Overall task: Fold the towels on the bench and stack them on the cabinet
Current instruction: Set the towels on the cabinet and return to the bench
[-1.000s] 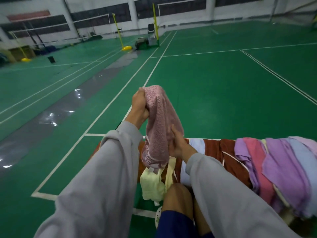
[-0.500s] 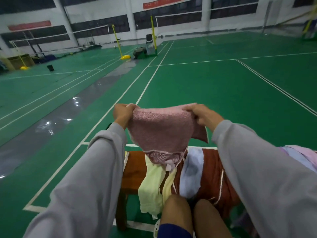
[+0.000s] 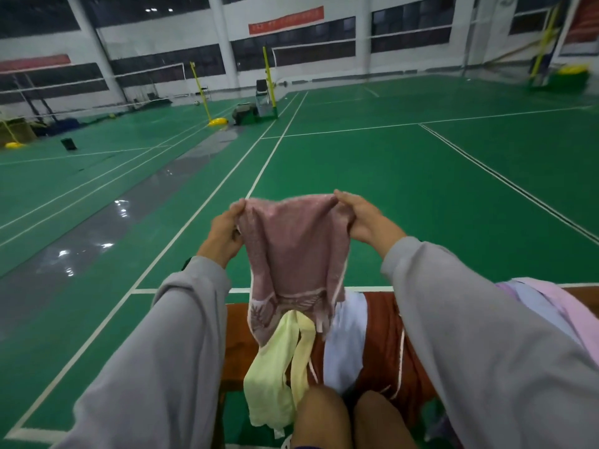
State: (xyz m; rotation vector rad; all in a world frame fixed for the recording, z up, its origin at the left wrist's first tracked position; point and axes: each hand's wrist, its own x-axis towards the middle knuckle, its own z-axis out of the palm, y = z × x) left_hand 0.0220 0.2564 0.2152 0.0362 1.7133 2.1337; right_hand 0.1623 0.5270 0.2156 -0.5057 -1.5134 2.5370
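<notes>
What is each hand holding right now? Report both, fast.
Left hand: closed, pinching the pink towel at its top left corner.
Right hand: closed, pinching the same towel's top right corner.

green court floor (image 3: 389,176) with white lines (glossy grey strip (image 3: 97,241) left), white wall (image 3: 162,37) behind.

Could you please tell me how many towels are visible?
6: dusty pink towel held by left hand and right hand; yellow towel, pale blue towel, brown towel on the bench; lilac towel, light pink towel behind the right sleeve. Others may be hidden.
</notes>
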